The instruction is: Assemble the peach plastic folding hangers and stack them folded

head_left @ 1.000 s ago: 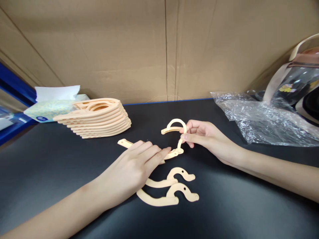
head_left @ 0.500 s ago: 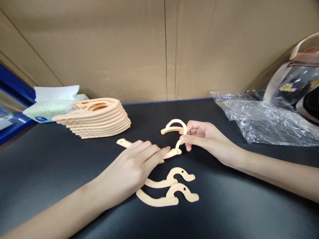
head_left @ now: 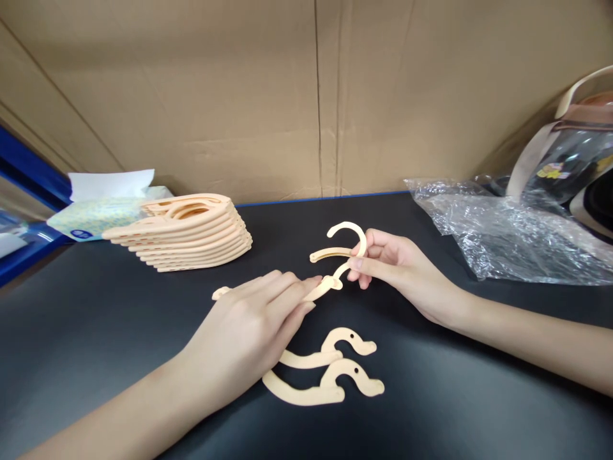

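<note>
A cream plastic folding hanger (head_left: 363, 241) is between my two hands, just above the black table. My right hand (head_left: 390, 259) pinches its curved hook between thumb and fingers, the hook's free end pointing left. My left hand (head_left: 261, 313) is closed over the hanger's arm, whose far tip shows beyond the knuckles; the palm side is hidden. Behind the hook lies a separate-looking curved cream piece (head_left: 330, 253); whether it joins the hanger I cannot tell. Nearer me, two flat swan-shaped cream hanger pieces (head_left: 306, 395) lie side by side, partly covered by my left hand.
A neat stack of cream hangers (head_left: 201, 239) stands at the back left, beside a tissue pack (head_left: 81, 214). Crumpled clear plastic film (head_left: 507, 230) lies at the back right by a transparent bag (head_left: 565, 160). A cardboard wall (head_left: 239, 96) rises behind the table.
The hook has turned, so its free end now stands higher and apart from the curved piece behind. My left hand has shifted slightly left with the hanger's arm.
</note>
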Motion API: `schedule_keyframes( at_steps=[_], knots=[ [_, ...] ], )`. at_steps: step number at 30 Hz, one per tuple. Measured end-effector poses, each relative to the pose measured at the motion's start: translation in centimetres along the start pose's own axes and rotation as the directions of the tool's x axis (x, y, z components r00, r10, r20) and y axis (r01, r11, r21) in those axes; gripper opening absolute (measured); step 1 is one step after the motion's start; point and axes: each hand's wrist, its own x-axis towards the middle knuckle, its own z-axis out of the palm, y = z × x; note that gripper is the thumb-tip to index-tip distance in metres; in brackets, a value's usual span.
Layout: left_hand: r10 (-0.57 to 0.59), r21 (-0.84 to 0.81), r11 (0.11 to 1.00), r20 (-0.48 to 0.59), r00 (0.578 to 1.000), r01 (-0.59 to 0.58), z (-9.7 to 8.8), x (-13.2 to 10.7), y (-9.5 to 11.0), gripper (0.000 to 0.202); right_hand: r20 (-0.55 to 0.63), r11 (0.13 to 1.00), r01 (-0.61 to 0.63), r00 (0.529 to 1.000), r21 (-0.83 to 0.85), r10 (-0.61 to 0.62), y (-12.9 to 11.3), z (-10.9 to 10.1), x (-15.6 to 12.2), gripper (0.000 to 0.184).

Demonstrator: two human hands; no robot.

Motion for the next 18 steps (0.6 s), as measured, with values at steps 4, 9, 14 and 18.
schedule_keyframes(
  at_steps=[4, 9, 14, 18],
  knots=[
    [-0.195, -0.219, 0.951, 0.13, 0.972, 0.22, -0.9, 0.0, 0.7, 0.027, 0.045, 0.995, 0.065, 0.997, -0.076, -0.062, -0.1, 0.3, -0.3, 0.016],
    [-0.272, -0.51, 0.726, 0.403, 0.874, 0.462, -2.0, 0.6, 1.3, 0.026, 0.109, 0.933, 0.217, 0.975, -0.286, -0.193, -0.1, 0.4, -1.1, 0.018],
    [-0.313, -0.674, 0.226, 0.634, 0.708, 0.703, -2.3, 1.1, 0.8, 0.035, 0.02, 0.81, 0.32, 0.934, -0.492, -0.357, -0.2, 0.0, -1.1, 0.018],
    [-0.183, -0.751, -0.008, 0.65, 0.738, 0.66, -2.0, 0.9, -0.5, 0.037, 0.145, 0.563, 0.355, 0.912, -0.746, -0.384, 0.1, -0.5, -0.4, 0.014]
  ],
)
